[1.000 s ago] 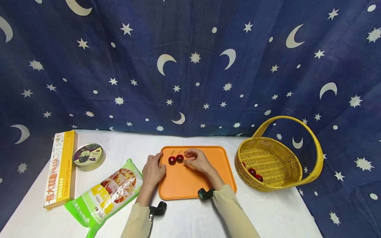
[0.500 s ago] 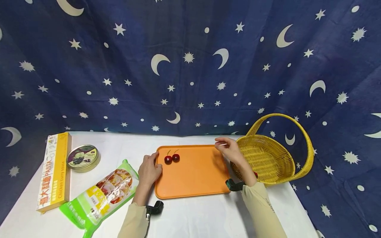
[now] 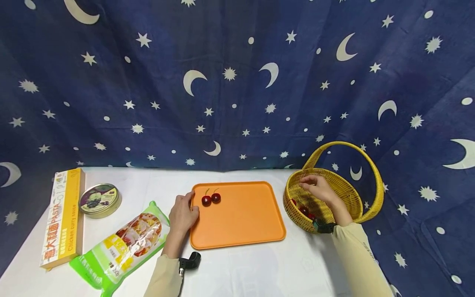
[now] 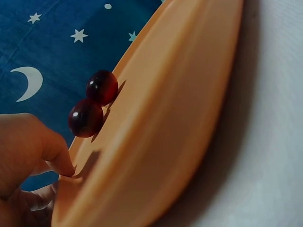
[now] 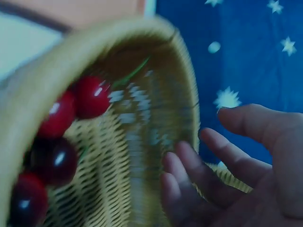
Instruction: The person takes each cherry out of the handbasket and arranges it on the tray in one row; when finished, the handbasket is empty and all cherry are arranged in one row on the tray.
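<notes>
My left hand [image 3: 182, 213] holds the left rim of an orange tray [image 3: 241, 220]. In the left wrist view the thumb lies inside the tray's edge, with other fingers outside it. Two dark red cherries [image 3: 206, 201] with stems sit side by side near the tray's upper left corner. Over the yellow wicker basket [image 3: 378, 194] hovers my right hand [image 3: 320, 190], holding nothing, its fingers loosely spread. Several cherries [image 5: 92, 97] lie against the basket's near-left wall, a green stem on one of them, apart from the fingers in the right wrist view.
At the left stand a yellow-and-white pasta box [image 3: 63, 218] and a round tin [image 3: 100, 201]. A green food bag [image 3: 126, 243] lies beside my left forearm. The basket's tall handle arches over its right side. A dark blue star-and-moon cloth [image 3: 230, 103] hangs behind the white table.
My right hand has left the cherries on the tray and moved right, over the basket. The left hand stays at the tray's rim. The head view has shifted slightly.
</notes>
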Motion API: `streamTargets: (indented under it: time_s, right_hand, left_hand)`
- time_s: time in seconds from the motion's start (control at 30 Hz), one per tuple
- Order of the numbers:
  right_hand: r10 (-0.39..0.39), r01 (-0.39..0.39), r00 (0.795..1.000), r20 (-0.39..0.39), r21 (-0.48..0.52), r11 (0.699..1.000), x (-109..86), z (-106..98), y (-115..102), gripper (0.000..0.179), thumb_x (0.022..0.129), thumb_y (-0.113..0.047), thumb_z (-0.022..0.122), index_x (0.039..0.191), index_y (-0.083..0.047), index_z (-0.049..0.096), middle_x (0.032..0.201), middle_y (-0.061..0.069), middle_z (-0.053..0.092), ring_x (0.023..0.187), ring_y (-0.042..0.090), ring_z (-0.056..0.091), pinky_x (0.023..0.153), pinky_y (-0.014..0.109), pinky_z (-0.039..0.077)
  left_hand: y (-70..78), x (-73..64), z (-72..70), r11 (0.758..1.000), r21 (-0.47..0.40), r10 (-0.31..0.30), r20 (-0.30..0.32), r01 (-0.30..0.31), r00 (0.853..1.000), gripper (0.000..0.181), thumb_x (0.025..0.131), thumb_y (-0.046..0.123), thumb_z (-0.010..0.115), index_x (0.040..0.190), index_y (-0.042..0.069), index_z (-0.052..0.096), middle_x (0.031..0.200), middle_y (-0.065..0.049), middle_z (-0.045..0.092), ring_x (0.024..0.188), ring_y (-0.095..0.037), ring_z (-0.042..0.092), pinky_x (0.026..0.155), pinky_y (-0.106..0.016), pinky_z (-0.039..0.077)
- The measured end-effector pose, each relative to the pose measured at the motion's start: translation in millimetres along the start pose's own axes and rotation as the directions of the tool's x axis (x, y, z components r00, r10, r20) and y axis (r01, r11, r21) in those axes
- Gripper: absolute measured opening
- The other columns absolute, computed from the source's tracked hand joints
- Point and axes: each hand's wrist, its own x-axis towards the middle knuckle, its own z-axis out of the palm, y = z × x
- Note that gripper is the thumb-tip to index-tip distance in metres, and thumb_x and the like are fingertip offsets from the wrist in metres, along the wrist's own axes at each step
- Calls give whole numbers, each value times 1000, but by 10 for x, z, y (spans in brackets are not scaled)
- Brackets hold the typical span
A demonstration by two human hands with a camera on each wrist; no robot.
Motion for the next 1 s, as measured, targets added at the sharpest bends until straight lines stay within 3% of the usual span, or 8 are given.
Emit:
streamTargets:
  time_s: [0.1, 0.2, 0.4, 0.5, 0.67, 0.83, 1.0]
  right_hand:
    - [64, -60, 993, 102, -42, 997, 12, -41, 79, 32, 95, -7, 58, 116, 17, 59, 107, 26, 65, 90, 24, 61, 73, 35, 52]
    - [115, -107, 973, 200, -51, 993, 37, -78, 139, 30, 93, -5, 57, 112, 18, 60, 101, 24, 66, 85, 23, 62, 72, 36, 52]
    - [267, -271, 889, 371, -43, 962, 77, -107, 233, 21, 91, -5, 59, 103, 11, 63, 89, 11, 66, 76, 21, 65, 69, 39, 55]
    - [352, -344, 847, 398, -94, 934, 77, -83, 254, 15, 88, -8, 65, 98, 3, 67, 82, 5, 65, 69, 17, 64, 65, 37, 56]
    - [406, -390, 815, 412, -128, 912, 87, -48, 263, 20, 83, -8, 72, 100, 3, 69, 74, 4, 65, 62, 15, 61, 59, 32, 55]
    - [393, -391, 808, 439, -99, 915, 123, -23, 292, 15, 82, 0, 72, 95, 8, 68, 69, 4, 66, 58, 13, 60, 58, 29, 54]
    - [362, -367, 827, 430, -73, 927, 126, -38, 308, 11, 82, 4, 70, 91, 9, 68, 71, 3, 69, 57, 9, 58, 56, 25, 51]
  left_hand:
    - [-12, 1, -8, 1000, 2, 8, -1, -8, 1000, 55, 79, 11, 59, 134, 2, 60, 105, -22, 55, 73, -34, 56, 65, -47, 46]
    - [-19, 0, -11, 1000, 3, 8, -2, -8, 1000, 55, 79, 11, 59, 134, 2, 60, 104, -22, 54, 72, -33, 55, 64, -47, 46]
    - [-23, -16, -7, 1000, 9, -3, -1, 3, 1000, 55, 80, 11, 60, 134, 2, 60, 104, -21, 55, 73, -33, 56, 64, -46, 46]
    - [-16, -24, -4, 1000, 6, 3, -6, -3, 1000, 55, 79, 11, 61, 133, 2, 60, 104, -21, 55, 72, -33, 56, 63, -46, 46]
    - [-4, -22, -6, 1000, 3, 12, -19, -12, 1000, 54, 79, 11, 61, 132, 2, 61, 103, -21, 55, 71, -33, 56, 62, -46, 46]
    - [-15, -15, 2, 1000, 10, 8, -17, -8, 1000, 54, 79, 11, 61, 133, 3, 61, 103, -21, 55, 71, -32, 55, 62, -46, 46]
    - [-4, -6, 7, 1000, 10, 15, -19, -15, 1000, 55, 79, 11, 61, 133, 3, 61, 103, -20, 55, 70, -32, 54, 62, -45, 45]
